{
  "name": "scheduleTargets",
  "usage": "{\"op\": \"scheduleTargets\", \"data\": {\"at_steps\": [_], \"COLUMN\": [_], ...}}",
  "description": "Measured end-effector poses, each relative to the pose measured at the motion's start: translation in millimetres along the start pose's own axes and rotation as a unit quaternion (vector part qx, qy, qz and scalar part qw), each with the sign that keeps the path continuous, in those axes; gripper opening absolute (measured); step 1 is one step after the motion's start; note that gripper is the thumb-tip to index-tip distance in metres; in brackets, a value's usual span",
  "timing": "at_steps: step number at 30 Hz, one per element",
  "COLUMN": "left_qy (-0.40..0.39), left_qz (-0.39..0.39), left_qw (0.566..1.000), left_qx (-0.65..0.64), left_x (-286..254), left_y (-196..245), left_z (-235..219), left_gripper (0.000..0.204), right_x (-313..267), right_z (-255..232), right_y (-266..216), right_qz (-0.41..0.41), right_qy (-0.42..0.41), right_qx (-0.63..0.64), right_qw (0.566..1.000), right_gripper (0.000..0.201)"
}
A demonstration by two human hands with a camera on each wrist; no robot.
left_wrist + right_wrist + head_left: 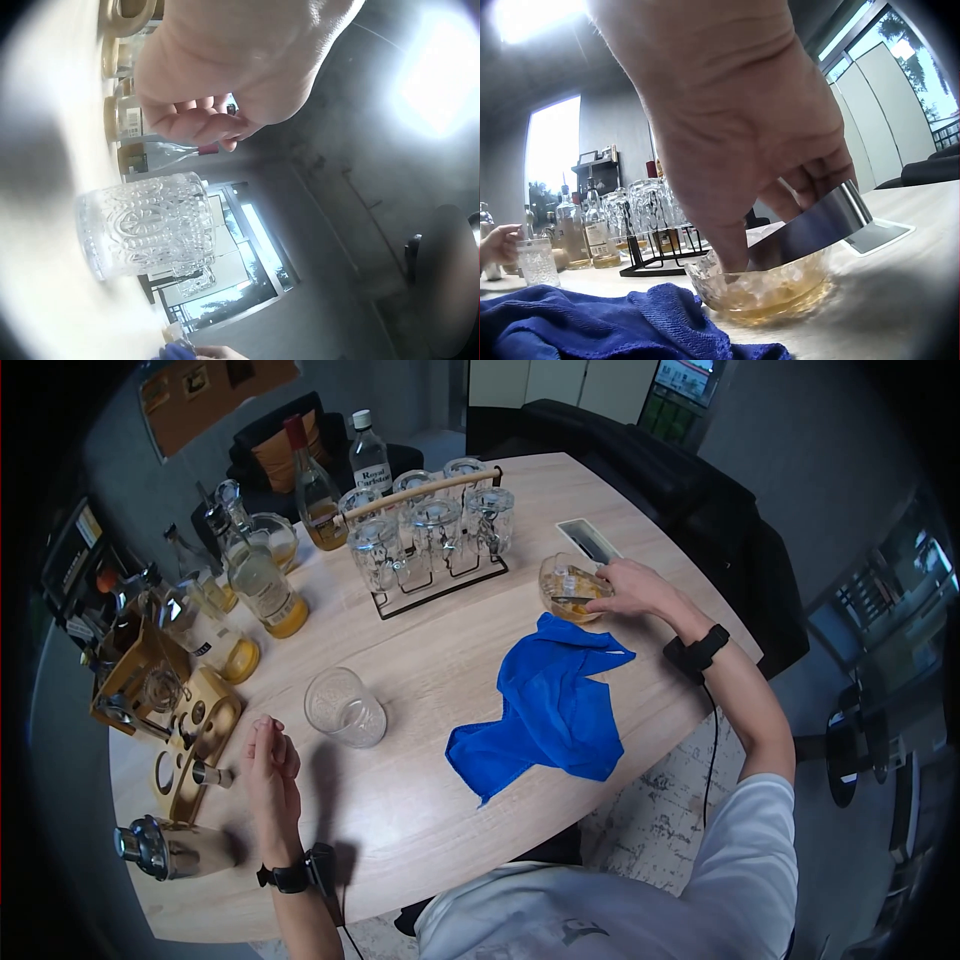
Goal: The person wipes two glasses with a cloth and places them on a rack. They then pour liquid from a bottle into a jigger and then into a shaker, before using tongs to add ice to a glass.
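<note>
My right hand (635, 588) reaches down into a glass bowl (772, 300) with an amber tint at the far right of the table. Its fingers and thumb pinch a pair of wide, shiny metal tongs (810, 232) lying across the bowl's rim, and the thumb tip dips inside. Pale pieces that look like ice show through the bowl's wall. My left hand (268, 765) hovers at the near left, fingers loosely curled, holding nothing. Nearest to it stands a clear patterned mixing glass (146, 225). A crumpled blue cloth (550, 705) lies in front of the bowl.
A wire rack of upturned glasses (435, 530) stands at the back. Several bottles (265, 585) line the left side, beside a wooden holder (205, 725). A metal shaker (175, 848) is at the near left corner. A phone-like flat slab (588, 540) lies behind the bowl.
</note>
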State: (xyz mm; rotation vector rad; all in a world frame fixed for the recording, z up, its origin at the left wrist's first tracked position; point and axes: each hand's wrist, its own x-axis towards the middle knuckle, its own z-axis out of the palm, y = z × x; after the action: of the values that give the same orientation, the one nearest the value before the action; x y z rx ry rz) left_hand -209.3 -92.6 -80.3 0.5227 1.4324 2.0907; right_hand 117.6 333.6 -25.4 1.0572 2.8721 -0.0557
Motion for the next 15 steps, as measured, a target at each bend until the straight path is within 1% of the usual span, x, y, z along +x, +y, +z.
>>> {"op": "scheduleTargets", "data": {"at_steps": [2,4,8,10,14,15], "left_qy": [0.0,0.003,0.01,0.01,0.012,0.013], "left_qz": [-0.008,-0.015,-0.02,-0.022,-0.021,-0.021], "left_qw": [1.0,1.0,1.0,1.0,1.0,1.0], "left_qx": [-0.008,0.004,0.006,0.011,0.012,0.014], "left_x": [0,1,1,1,1,1], "left_y": [-4,-7,-8,-9,-9,-9], "left_z": [-3,-5,-8,-9,-10,-10], "left_gripper": [0.022,0.023,0.023,0.023,0.022,0.022], "right_x": [3,6,7,3,2,1], "right_z": [-2,-2,0,-4,-14,-17], "right_y": [-2,-2,-2,-5,-2,-1], "right_qz": [0.003,0.004,0.01,0.026,0.035,0.048], "right_qy": [-0.015,-0.021,-0.009,0.015,0.0,-0.002], "right_qx": [-0.002,0.001,0.01,0.012,0.023,0.044], "right_qw": [1.0,1.0,1.0,0.999,0.999,0.998], "right_gripper": [0.062,0.058,0.054,0.053,0.053,0.053]}}
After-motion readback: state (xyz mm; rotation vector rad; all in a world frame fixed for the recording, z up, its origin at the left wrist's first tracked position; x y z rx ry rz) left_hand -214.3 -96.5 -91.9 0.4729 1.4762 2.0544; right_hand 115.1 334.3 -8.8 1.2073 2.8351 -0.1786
